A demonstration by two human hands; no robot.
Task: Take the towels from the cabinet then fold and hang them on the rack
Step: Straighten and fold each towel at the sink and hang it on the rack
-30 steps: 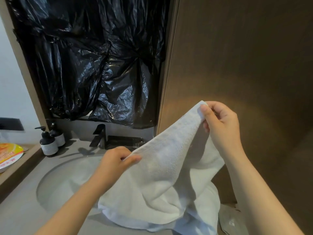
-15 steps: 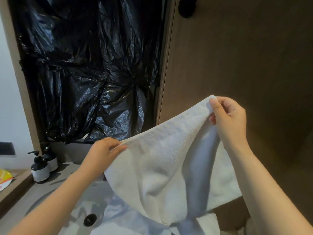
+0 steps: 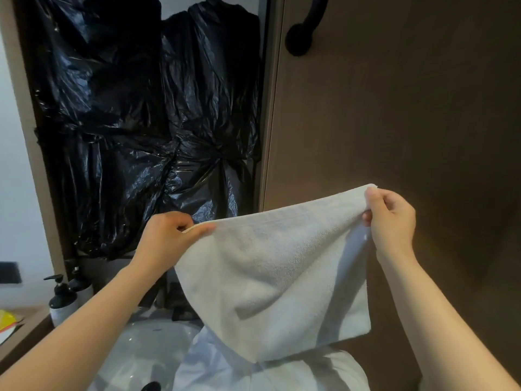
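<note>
Left grip [image 3: 166,238] and right grip [image 3: 392,221] are each pinching a top corner of the white towel [image 3: 276,277], now lifted higher at 6 o'clock above the sink [image 3: 135,351], opening it for folding.

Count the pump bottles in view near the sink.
2. The front pump bottle stands at lower left beside the sink. The second pump bottle is right behind it, nearer the wall. More could be hidden behind the held towel.
</note>
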